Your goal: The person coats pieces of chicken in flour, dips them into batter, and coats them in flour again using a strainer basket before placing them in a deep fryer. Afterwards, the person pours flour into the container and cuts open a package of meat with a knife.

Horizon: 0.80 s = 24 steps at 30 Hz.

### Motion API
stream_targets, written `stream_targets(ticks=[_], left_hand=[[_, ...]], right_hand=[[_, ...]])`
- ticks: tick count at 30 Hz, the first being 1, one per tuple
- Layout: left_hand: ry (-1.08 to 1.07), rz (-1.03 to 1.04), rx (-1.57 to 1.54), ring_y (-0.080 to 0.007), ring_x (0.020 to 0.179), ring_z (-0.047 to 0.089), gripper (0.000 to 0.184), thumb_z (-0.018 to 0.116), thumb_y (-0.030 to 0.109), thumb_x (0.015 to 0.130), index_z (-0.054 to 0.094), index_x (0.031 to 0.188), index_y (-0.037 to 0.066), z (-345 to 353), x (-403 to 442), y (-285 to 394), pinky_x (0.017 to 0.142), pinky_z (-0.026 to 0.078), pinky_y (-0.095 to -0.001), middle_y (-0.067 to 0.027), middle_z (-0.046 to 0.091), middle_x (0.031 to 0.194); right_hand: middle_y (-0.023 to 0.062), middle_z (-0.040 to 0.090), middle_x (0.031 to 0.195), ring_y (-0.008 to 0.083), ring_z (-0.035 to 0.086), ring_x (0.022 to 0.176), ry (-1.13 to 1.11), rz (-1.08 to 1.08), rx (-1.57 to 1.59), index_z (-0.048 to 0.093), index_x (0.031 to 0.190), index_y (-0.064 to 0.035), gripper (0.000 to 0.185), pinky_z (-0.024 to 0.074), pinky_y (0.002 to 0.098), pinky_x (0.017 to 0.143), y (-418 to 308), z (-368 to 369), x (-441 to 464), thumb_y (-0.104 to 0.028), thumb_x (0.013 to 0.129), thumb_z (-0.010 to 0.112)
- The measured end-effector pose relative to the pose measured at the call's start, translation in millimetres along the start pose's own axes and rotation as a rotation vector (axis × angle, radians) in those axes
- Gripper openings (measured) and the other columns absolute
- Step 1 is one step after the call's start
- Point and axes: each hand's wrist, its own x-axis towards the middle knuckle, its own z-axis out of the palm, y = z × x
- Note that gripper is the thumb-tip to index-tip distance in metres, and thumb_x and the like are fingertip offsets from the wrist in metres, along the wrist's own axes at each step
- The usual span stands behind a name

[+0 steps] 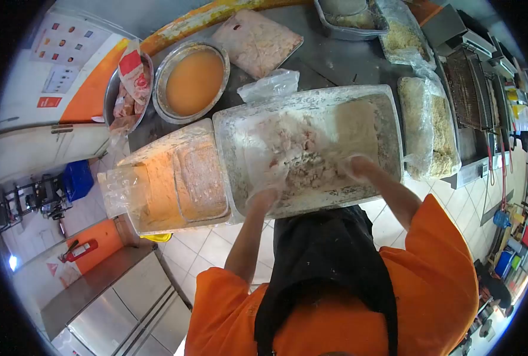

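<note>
A large pale tub [388, 139] holds white flour [258, 139] with floured pieces, likely meat, [302, 157] heaped in the middle. My left hand [268, 191] reaches over the tub's near edge into the flour, left of the heap. On the heap's right side is my right hand [357, 168], low inside the tub. Flour coats both hands and motion blurs them, so their fingers blend into the white. Whether either hand grips a piece is not visible.
Left of the tub stands a bin of orange powder [157, 184] with a wire basket [201, 184]. Behind are a bowl of orange liquid [194, 82], a bowl of bagged meat [132, 95] and a bagged slab [258, 41]. Bags of crumbs [427, 127] lie at right, near fryer baskets [468, 89].
</note>
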Motion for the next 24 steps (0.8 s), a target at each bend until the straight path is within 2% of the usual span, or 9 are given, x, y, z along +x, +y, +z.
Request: stream_targets(ticks=[4, 7, 10, 11, 14, 17, 22, 24], left_hand=[[0.018, 0.057, -0.041, -0.0324, 0.099, 0.055, 0.025, 0.052, 0.018, 0.083, 0.061, 0.101, 0.003, 41, 20, 10, 0.086, 0.042, -0.0410, -0.0189, 0.058, 0.105], [0.050, 0.151, -0.046, -0.0333, 0.094, 0.057, 0.021, 0.053, 0.016, 0.081, 0.063, 0.094, 0.002, 43, 11, 22, 0.082, 0.044, -0.0423, -0.0190, 0.059, 0.098], [-0.013, 0.222, -0.005, -0.0343, 0.088, 0.058, 0.019, 0.054, 0.013, 0.079, 0.065, 0.088, 0.001, 17, -31, 12, 0.078, 0.046, -0.0436, -0.0190, 0.061, 0.092], [-0.060, 0.232, 0.050, -0.0347, 0.096, 0.057, 0.027, 0.052, 0.015, 0.082, 0.062, 0.102, 0.001, 16, -27, 0, 0.084, 0.045, -0.0422, -0.0222, 0.060, 0.102], [0.014, 0.343, 0.227, -0.0334, 0.101, 0.055, 0.032, 0.050, 0.017, 0.084, 0.057, 0.111, 0.000, 19, 10, 0, 0.088, 0.043, -0.0411, -0.0216, 0.058, 0.109], [0.153, 0.362, 0.398, -0.0320, 0.106, 0.054, 0.038, 0.049, 0.019, 0.087, 0.052, 0.120, 0.000, 8, 35, 17, 0.093, 0.041, -0.0401, -0.0209, 0.057, 0.115], [0.191, 0.325, 0.433, -0.0317, 0.107, 0.053, 0.039, 0.048, 0.020, 0.087, 0.052, 0.121, 0.000, -11, 55, 26, 0.094, 0.040, -0.0397, -0.0204, 0.056, 0.117], [0.185, 0.309, 0.442, -0.0316, 0.108, 0.052, 0.040, 0.048, 0.021, 0.088, 0.051, 0.121, 0.001, -10, 63, 26, 0.094, 0.040, -0.0396, -0.0202, 0.055, 0.118]], right_hand=[[0.0151, 0.050, 0.132, 0.0275, 0.051, 0.117, 0.166, -0.613, -0.140, 0.044, 0.133, -0.0080, 0.048, 0.0365, 0.0343, 0.101, -10, 46, 54, -0.034, 0.093, 0.043], [0.0150, 0.050, 0.132, 0.0272, 0.051, 0.116, 0.227, -0.718, -0.065, 0.045, 0.133, -0.0078, 0.048, 0.0367, 0.0342, 0.100, -17, 61, 61, -0.033, 0.093, 0.044], [0.0149, 0.050, 0.131, 0.0270, 0.051, 0.116, 0.269, -0.717, 0.017, 0.045, 0.133, -0.0076, 0.047, 0.0370, 0.0341, 0.100, -11, 62, 60, -0.033, 0.093, 0.044], [0.0148, 0.050, 0.131, 0.0269, 0.051, 0.116, 0.281, -0.719, 0.045, 0.045, 0.133, -0.0075, 0.047, 0.0371, 0.0341, 0.100, -13, 59, 61, -0.032, 0.092, 0.045], [0.0147, 0.050, 0.131, 0.0266, 0.051, 0.116, 0.320, -0.735, 0.106, 0.045, 0.133, -0.0073, 0.047, 0.0374, 0.0340, 0.099, -25, 46, 68, -0.032, 0.092, 0.045], [0.0146, 0.051, 0.131, 0.0263, 0.051, 0.115, 0.355, -0.737, 0.162, 0.045, 0.132, -0.0070, 0.047, 0.0376, 0.0339, 0.099, -36, 26, 73, -0.031, 0.092, 0.046], [0.0144, 0.051, 0.130, 0.0259, 0.051, 0.115, 0.395, -0.589, 0.348, 0.045, 0.132, -0.0067, 0.047, 0.0381, 0.0338, 0.098, -10, -23, 90, -0.030, 0.091, 0.047], [0.0143, 0.051, 0.130, 0.0257, 0.051, 0.115, 0.404, -0.563, 0.375, 0.045, 0.132, -0.0065, 0.047, 0.0383, 0.0337, 0.098, -5, -19, 102, -0.029, 0.091, 0.048]])
